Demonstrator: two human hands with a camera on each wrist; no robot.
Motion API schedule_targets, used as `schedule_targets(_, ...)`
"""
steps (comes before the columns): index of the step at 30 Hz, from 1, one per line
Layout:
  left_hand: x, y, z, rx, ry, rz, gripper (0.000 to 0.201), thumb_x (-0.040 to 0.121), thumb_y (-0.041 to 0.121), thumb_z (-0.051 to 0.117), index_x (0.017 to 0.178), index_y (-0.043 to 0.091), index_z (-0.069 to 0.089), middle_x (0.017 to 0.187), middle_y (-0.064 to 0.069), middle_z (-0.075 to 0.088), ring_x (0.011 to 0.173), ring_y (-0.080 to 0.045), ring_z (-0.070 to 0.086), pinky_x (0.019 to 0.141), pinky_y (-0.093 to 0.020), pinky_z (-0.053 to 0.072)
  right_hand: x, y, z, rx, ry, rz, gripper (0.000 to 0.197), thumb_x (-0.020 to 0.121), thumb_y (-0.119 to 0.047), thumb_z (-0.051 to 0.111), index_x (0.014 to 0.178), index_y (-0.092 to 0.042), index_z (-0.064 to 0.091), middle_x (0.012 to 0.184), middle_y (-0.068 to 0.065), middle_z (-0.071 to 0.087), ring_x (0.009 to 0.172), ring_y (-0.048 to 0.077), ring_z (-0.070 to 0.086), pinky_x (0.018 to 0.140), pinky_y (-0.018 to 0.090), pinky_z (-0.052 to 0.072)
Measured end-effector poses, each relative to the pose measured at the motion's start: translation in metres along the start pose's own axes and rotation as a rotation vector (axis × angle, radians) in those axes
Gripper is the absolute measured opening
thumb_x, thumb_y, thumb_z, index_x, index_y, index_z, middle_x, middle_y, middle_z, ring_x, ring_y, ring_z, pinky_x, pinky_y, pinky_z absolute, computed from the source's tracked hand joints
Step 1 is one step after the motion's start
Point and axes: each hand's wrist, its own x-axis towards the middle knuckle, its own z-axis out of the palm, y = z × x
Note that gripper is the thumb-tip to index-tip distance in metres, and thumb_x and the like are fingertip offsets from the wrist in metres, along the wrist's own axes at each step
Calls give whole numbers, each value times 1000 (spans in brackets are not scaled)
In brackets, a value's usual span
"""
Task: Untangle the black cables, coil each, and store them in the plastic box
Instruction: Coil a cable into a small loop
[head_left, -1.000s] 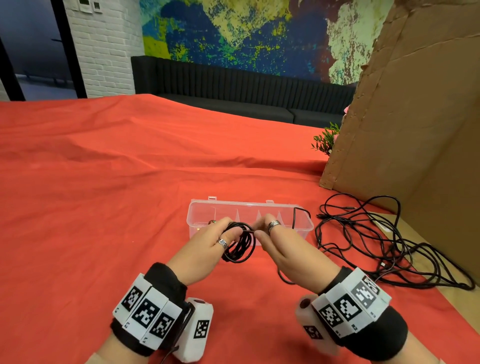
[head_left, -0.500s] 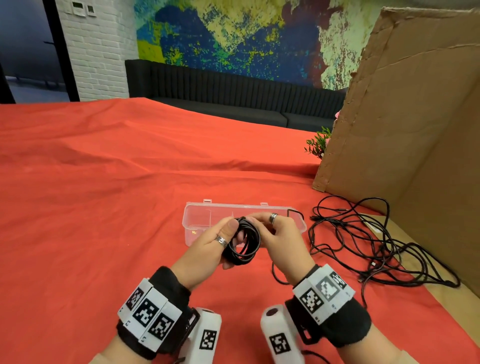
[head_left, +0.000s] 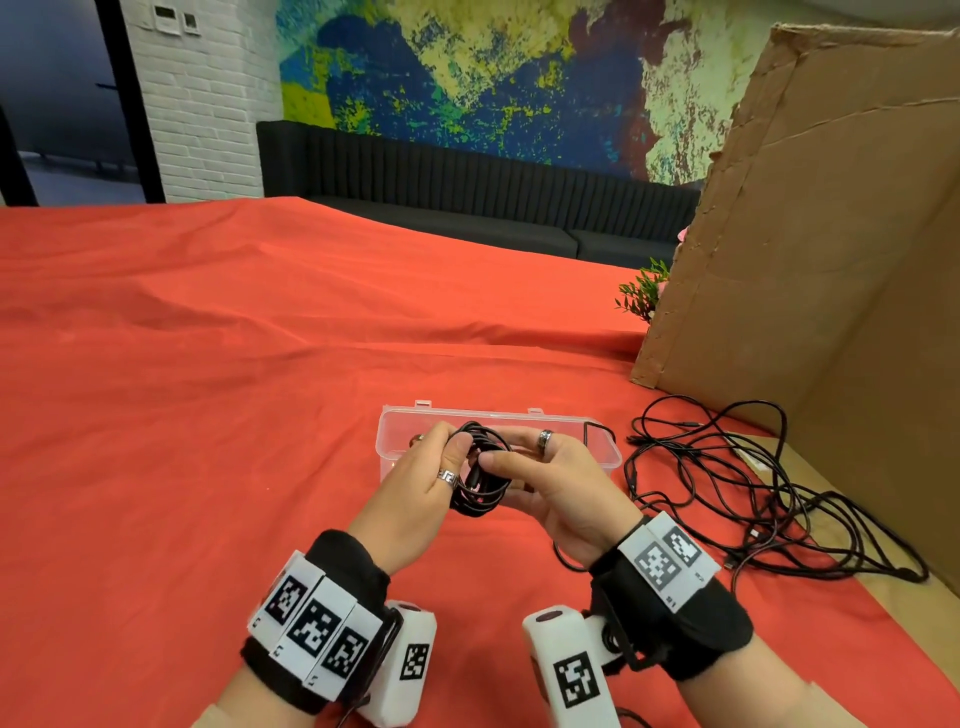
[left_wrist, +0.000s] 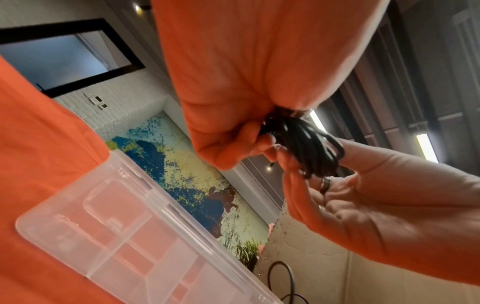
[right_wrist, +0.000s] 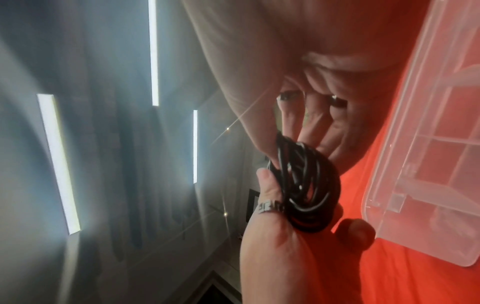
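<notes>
- The left hand (head_left: 415, 488) grips a coiled black cable (head_left: 480, 475), thumb curled over the coil's top and the other fingers wrapped round its 9 o'clock side; a ring shows on the thumb.
- In the right wrist view the same left hand (right_wrist: 270, 242) has the thumb pressed on the near face of the coil (right_wrist: 306, 185) with fingers curled behind it.
- The right hand (head_left: 566, 488) pinches the coil's 3 o'clock side, thumb tip on the front of the loops and fingers behind; a dark ring sits on one finger.
- In the left wrist view the right hand (left_wrist: 363, 205) closes its fingertips on the bundle of loops (left_wrist: 306, 148), which hangs from the left palm.
- The coil is held in the air, just in front of the clear plastic box (head_left: 597, 441), which lies open on the red cloth (head_left: 208, 415) at 12 o'clock from the hands.
- The box's inner dividers (left_wrist: 135, 242) show in the left wrist view; whether anything lies in it I cannot tell.
- A loose end of cable runs down from the hands toward 5 o'clock.
- A tangle of black cables (head_left: 753, 493) lies on the cloth at 3 o'clock from the box, beside a leaning cardboard sheet (head_left: 831, 260).
</notes>
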Motion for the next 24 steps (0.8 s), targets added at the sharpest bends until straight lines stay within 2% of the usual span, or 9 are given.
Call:
schedule_targets(4, 2, -5, -1, 44, -51, 8, 36, 90, 45, 26, 75, 15, 37, 70, 5, 38, 65, -7, 36, 63, -23, 32, -1, 2, -4, -7, -46, 53, 28, 84, 0, 61, 111, -3, 63, 87, 8, 70, 73, 19, 67, 72, 29, 55)
schedule_targets(7, 2, -9, -6, 75, -123, -27, 32, 93, 44, 33, 76, 18, 40, 69, 7, 41, 64, -7, 40, 63, -27, 33, -1, 4, -4, 2, -40, 48, 28, 84, 2, 60, 111, -6, 63, 86, 8, 70, 74, 18, 67, 72, 31, 55)
schedule_targets(8, 3, -11, -8, 89, -154, -53, 32, 94, 44, 37, 80, 16, 44, 69, 6, 44, 63, -8, 41, 63, -29, 35, -1, 5, -3, 18, -20, 39, 28, 84, 3, 59, 109, -8, 63, 85, 8, 70, 74, 18, 66, 72, 32, 54)
schedule_targets(10, 3, -15, -9, 105, -194, -89, 46, 89, 52, 40, 95, 8, 51, 70, 2, 47, 62, -12, 43, 65, -39, 39, 1, 6, -2, 65, 22, 22, 27, 83, 7, 58, 102, -12, 62, 82, 6, 71, 73, 18, 65, 73, 35, 52)
schedule_targets(12, 4, -16, -9, 19, -195, -95, 55, 80, 57, 43, 105, 9, 55, 73, 0, 51, 61, -11, 44, 63, -37, 40, 2, 6, 0, 101, 27, 7, 28, 84, 8, 56, 100, -14, 60, 81, 6, 71, 73, 19, 64, 74, 37, 51)
schedule_targets(14, 4, -15, -9, -124, -207, -112, 52, 77, 54, 48, 108, 13, 59, 77, -3, 55, 64, -13, 45, 58, -28, 40, 2, 5, 2, 111, 5, -5, 29, 85, 8, 55, 103, -15, 59, 82, 7, 70, 73, 20, 64, 74, 38, 51)
schedule_targets(17, 4, -17, -10, -257, -212, -149, 42, 80, 43, 51, 106, 13, 63, 81, -6, 56, 70, -17, 45, 53, -19, 38, 1, 4, 0, 142, -43, 7, 32, 85, 8, 54, 108, -14, 59, 87, 10, 70, 76, 22, 63, 76, 37, 51)
schedule_targets(21, 5, -15, -9, -334, -173, -178, 30, 81, 39, 49, 94, 16, 63, 77, -1, 58, 66, -8, 48, 50, -16, 38, -1, 1, -5, 62, -135, -25, 39, 85, 4, 57, 122, -6, 53, 94, 16, 64, 76, 20, 63, 73, 29, 55)
schedule_targets(24, 5, -13, -7, -362, -141, -174, 29, 81, 37, 48, 94, 13, 59, 73, 3, 61, 63, -8, 50, 49, -18, 38, -1, 0, -8, -79, -119, -77, 45, 75, 2, 68, 118, -8, 58, 92, 12, 67, 76, 18, 65, 78, 30, 54)
